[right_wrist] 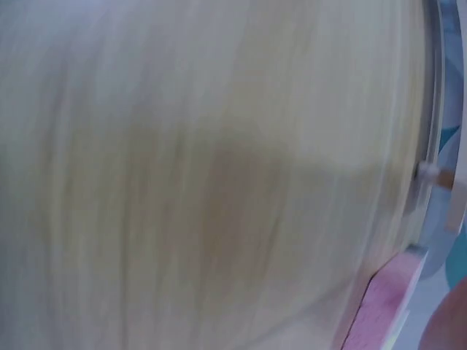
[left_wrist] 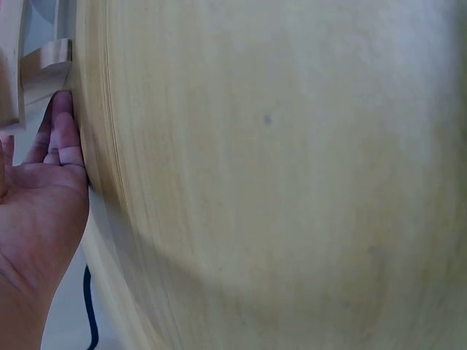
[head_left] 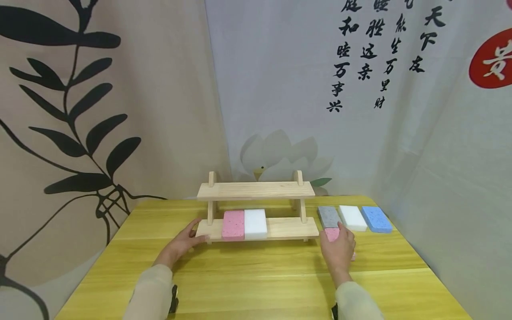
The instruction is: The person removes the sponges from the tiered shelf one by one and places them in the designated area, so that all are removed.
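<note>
A two-tier pale wooden rack (head_left: 256,191) stands near the table's back edge. On its lower shelf a pink sponge (head_left: 233,225) and a white sponge (head_left: 255,224) stand side by side. My left hand (head_left: 182,242) touches the left end of that shelf, thumb along the front; the left wrist view shows its fingers nearly straight beside the wood. Right of the rack, my right hand (head_left: 338,251) spans another pink sponge (right_wrist: 383,302) on the table, thumb on one side and fingers on the other. The hand covers much of this sponge.
Beyond my right hand lie a grey sponge (head_left: 329,216), a white sponge (head_left: 353,218) and a blue sponge (head_left: 377,219) in a row. The yellowish wooden table (head_left: 252,280) extends in front of the rack. Printed curtains (head_left: 172,102) hang behind and at the right.
</note>
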Demonstrator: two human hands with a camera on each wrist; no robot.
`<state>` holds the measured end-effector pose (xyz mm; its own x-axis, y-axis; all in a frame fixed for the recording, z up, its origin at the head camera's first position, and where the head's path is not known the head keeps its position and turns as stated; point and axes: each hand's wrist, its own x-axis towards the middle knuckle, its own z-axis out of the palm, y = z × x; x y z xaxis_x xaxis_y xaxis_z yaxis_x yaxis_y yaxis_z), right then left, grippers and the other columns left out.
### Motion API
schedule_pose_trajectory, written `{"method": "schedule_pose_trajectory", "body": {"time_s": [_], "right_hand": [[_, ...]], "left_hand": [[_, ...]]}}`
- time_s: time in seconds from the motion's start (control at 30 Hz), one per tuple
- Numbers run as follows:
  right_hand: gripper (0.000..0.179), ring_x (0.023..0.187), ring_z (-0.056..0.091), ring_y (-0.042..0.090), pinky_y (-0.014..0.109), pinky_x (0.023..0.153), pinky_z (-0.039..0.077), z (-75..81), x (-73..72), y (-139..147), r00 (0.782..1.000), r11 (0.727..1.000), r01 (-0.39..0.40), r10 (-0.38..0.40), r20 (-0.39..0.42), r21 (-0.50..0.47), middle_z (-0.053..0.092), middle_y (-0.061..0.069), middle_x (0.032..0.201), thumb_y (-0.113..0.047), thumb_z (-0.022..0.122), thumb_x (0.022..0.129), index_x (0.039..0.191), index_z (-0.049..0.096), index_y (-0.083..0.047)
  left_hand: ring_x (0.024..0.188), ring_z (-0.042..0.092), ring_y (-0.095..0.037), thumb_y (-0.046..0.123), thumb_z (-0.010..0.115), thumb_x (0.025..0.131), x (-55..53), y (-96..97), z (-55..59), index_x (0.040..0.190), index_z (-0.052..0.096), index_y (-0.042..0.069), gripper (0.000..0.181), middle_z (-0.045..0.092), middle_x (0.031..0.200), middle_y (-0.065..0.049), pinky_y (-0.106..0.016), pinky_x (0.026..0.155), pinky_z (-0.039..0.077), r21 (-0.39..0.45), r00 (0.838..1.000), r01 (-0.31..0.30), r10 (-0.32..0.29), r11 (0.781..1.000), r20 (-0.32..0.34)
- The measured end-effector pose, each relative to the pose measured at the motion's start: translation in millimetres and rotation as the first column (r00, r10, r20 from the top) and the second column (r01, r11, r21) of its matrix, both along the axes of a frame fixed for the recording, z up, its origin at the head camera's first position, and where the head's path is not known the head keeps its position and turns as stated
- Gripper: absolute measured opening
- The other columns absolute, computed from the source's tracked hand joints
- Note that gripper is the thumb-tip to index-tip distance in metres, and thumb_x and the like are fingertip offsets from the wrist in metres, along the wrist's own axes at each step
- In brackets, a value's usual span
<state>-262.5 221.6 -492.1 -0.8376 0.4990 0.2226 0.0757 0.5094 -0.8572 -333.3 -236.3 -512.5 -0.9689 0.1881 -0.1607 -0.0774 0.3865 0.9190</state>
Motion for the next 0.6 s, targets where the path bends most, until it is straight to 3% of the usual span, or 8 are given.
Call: {"method": "schedule_pose_trajectory", "body": {"time_s": [0.33, 0.47, 0.6], "right_hand": [[0.070, 0.136, 0.028, 0.044, 0.059, 0.109, 0.025, 4.3, -8.3, -32, 0.995, 0.995, -0.099, 0.099, -0.011, -0.019, 0.030, 0.025, 0.149, -0.029, 0.063, 0.093, 0.149, 0.034, 0.001], [0.072, 0.137, 0.026, 0.043, 0.065, 0.106, 0.027, 6.4, -8.3, -42, 0.993, 0.993, -0.118, 0.118, 0.004, -0.032, 0.029, 0.024, 0.149, -0.031, 0.064, 0.093, 0.150, 0.033, 0.000], [0.072, 0.133, 0.032, 0.043, 0.065, 0.103, 0.031, 8.5, -9.8, -54, 0.990, 0.990, -0.136, 0.135, -0.029, -0.044, 0.032, 0.025, 0.147, -0.030, 0.066, 0.093, 0.150, 0.034, 0.001]], "left_hand": [[0.120, 0.053, -0.039, 0.036, 0.074, 0.090, 0.5, 1.4, 1.0, 0.160, 0.016, 0.017, 0.093, 0.046, 0.140, -0.029, -0.060, 0.098, 0.040, -0.012, 1.000, -0.017, 0.017, 1.000, -0.003], [0.119, 0.054, -0.038, 0.037, 0.075, 0.089, 0.8, 0.9, 0.2, 0.160, 0.016, 0.018, 0.093, 0.048, 0.140, -0.027, -0.059, 0.097, 0.041, -0.014, 1.000, -0.025, 0.025, 1.000, -0.004], [0.119, 0.054, -0.038, 0.036, 0.075, 0.090, 1.6, 0.6, -0.2, 0.159, 0.016, 0.017, 0.093, 0.047, 0.141, -0.028, -0.059, 0.096, 0.042, -0.015, 1.000, -0.023, 0.023, 1.000, -0.009]]}}
